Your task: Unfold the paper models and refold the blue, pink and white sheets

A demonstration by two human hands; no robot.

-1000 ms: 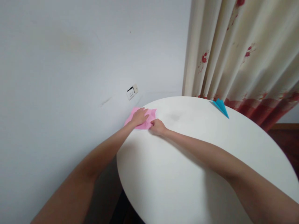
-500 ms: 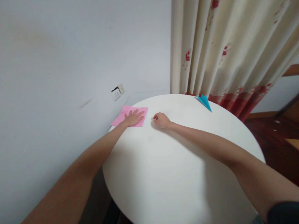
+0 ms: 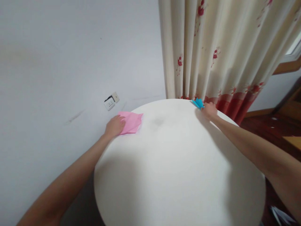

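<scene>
At the left rim of the table, my left hand (image 3: 115,126) has its fingers curled over the left edge of a pink sheet of paper (image 3: 132,122); its thumb is hidden. The sheet's far right corner is bent up a little off the tabletop. Across at the back right, my right hand (image 3: 210,110) is closed on the pointed end of a blue folded paper plane (image 3: 198,103), whose tail points toward the curtain.
Both hands are over a round white table (image 3: 169,163). A pale wall with a socket (image 3: 109,103) borders it at the left. A cream curtain with red flowers (image 3: 202,56) hangs behind the table's far edge.
My right hand has moved right from beside the pink paper to the paper plane and closed on it. My left hand has slid from the sheet's middle to its left edge, fingers now curled.
</scene>
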